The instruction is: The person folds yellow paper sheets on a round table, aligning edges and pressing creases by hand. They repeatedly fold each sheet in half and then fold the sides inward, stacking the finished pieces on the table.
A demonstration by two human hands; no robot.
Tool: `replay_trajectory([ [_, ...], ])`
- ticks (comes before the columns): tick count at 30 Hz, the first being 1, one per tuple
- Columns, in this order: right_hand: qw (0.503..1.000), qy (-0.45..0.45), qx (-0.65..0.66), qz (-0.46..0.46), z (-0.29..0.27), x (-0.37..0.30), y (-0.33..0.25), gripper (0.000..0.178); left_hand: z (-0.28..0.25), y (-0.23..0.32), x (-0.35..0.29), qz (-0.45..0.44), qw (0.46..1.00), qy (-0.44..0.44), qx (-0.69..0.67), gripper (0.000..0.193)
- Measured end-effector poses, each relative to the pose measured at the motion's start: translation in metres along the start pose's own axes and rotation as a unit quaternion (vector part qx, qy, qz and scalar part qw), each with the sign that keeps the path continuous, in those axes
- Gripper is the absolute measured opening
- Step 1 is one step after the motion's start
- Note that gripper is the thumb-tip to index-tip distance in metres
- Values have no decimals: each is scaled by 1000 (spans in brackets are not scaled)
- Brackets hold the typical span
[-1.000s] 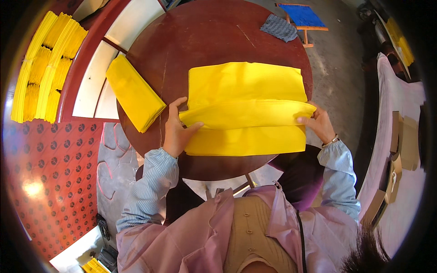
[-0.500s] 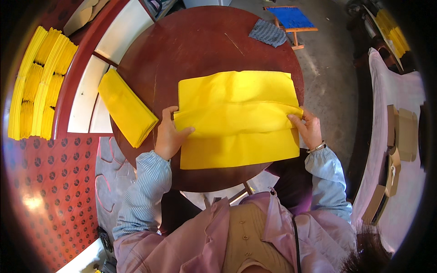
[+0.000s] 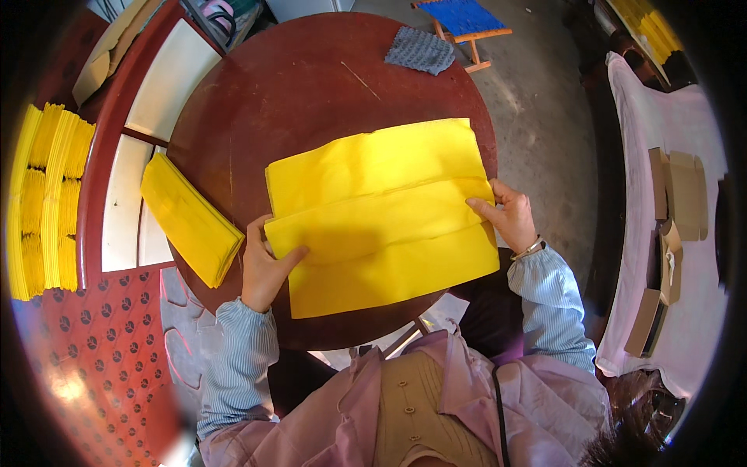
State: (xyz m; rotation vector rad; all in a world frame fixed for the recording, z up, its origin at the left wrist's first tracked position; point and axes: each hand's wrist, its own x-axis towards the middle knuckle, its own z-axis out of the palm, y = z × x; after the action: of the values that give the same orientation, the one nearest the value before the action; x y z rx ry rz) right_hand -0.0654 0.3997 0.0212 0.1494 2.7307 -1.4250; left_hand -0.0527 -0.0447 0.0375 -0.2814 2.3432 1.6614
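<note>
Over the round red tabletop [image 3: 288, 101], a creased yellow sheet [image 3: 381, 214] spreads wide.
Left hand [image 3: 267, 265] and right hand [image 3: 513, 214] pinch its opposite side edges, thumbs on top. Folding looks complete on the narrow yellow bundle [image 3: 191, 222] at left and the yellow stacks [image 3: 50, 194] beyond; the held sheet, banded across its middle, is not folded that narrow.
</note>
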Motion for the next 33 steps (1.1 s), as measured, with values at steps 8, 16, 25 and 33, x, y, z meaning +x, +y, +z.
replay_trajectory([
  [8, 988, 2, 155, 11, 10, -5, 12, 35, 11, 9, -14, -22, 999, 45, 0, 87],
  [16, 998, 38, 44, -16, 13, -10, 6, 44, 41, 32, -25, 48, 969, 141, 195, 89],
  [25, 997, 34, 27, -63, 13, 0, 16, 44, 34, 35, -7, 431, 767, -148, 453, 68],
  [33, 997, 0, 43, -57, 10, 3, 13, 37, 101, 58, -15, 116, 891, -41, 437, 45],
])
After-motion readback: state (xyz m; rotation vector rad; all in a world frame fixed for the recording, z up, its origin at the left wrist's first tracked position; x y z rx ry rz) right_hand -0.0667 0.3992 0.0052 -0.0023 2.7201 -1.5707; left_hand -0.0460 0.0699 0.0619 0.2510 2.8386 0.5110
